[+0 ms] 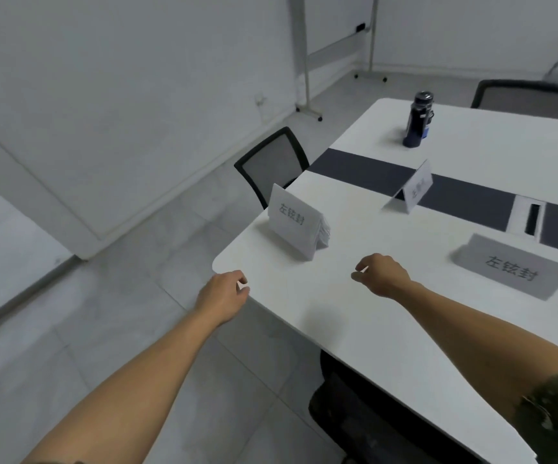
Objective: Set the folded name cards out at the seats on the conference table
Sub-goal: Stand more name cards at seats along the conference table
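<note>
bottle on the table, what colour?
Dark navy water bottle with a black lid, seen in the head view.

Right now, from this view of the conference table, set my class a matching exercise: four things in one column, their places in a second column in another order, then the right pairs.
Things:
1 bottle
2 stack of name cards
3 far name card
4 nearer mesh chair

Places:
A at the dark strip's near edge
B on the floor beside the table
C beyond the dark strip
D near the table's closest corner

Pairs: 1-C, 2-D, 3-A, 4-B
</note>
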